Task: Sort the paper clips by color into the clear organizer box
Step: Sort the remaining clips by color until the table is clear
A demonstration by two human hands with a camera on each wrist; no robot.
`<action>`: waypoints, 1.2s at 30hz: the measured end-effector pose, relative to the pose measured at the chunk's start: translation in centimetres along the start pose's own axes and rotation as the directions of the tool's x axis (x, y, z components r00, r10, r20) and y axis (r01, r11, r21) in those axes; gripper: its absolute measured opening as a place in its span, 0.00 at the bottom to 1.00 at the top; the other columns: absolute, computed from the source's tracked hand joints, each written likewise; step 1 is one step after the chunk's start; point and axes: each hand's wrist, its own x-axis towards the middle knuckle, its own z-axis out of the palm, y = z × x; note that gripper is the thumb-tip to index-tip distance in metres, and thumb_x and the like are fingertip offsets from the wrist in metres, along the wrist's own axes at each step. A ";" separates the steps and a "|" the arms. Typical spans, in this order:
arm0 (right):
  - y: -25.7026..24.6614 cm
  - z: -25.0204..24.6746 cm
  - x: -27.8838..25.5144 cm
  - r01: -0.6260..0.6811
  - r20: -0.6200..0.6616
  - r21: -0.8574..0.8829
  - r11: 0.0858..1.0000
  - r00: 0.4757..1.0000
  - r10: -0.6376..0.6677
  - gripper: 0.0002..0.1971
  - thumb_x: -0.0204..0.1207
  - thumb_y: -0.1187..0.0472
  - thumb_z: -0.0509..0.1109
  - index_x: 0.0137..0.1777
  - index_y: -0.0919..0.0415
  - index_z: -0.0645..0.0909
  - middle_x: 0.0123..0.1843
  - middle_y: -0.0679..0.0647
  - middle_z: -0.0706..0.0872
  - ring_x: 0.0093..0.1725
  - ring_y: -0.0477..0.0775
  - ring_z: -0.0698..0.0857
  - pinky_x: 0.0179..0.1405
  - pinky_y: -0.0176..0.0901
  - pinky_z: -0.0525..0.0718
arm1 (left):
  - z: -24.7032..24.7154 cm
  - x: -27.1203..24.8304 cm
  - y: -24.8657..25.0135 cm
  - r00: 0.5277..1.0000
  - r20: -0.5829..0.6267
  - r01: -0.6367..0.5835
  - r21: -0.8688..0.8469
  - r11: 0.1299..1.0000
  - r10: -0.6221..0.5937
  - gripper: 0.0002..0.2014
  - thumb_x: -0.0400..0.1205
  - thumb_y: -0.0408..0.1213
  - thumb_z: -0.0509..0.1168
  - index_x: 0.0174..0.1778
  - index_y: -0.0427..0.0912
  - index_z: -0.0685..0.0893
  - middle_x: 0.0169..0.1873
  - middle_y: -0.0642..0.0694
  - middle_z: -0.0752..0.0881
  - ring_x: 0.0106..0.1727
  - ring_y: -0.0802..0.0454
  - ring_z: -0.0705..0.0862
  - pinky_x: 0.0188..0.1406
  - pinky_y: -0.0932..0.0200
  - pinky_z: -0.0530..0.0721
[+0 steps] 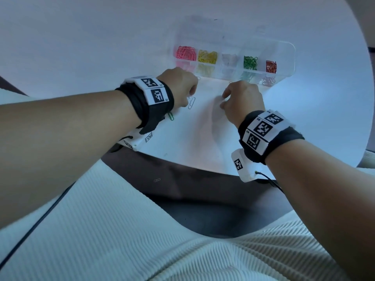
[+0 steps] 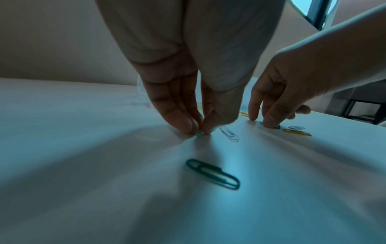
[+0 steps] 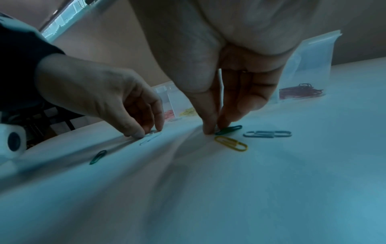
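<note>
The clear organizer box [image 1: 284,47] stands at the back of the white table, with pink, yellow, white, green and red clips in separate compartments. My left hand [image 2: 201,132] is down on the table, its fingertips pinching a white paper clip [image 3: 153,132]. Another white clip [image 2: 229,133] lies just right of it, and a green clip [image 2: 213,173] lies nearer me. My right hand [image 3: 213,131] pinches the end of a green paper clip [image 3: 228,129] flat on the table. A yellow clip [image 3: 230,142] and a pale clip [image 3: 267,133] lie beside it.
The round table's front edge [image 1: 182,159] runs close under both wrists. One stray clip [image 1: 157,180] lies on the dark floor below. A ribbed white garment [image 1: 142,240] covers my lap. The box's upright clear lid [image 3: 313,54] stands behind the red clips [image 3: 300,91].
</note>
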 end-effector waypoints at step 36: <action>-3.7 -0.3 1.6 0.076 0.082 0.031 0.997 0.994 -0.078 0.04 0.76 0.54 0.74 0.45 0.49 0.90 0.45 0.55 0.90 0.36 0.56 0.87 0.36 0.42 0.84 | 1.0 -0.6 0.5 0.994 0.097 0.055 -0.001 0.999 -0.054 0.13 0.83 0.45 0.56 0.43 0.38 0.76 0.40 0.39 0.79 0.42 0.40 0.78 0.40 0.54 0.73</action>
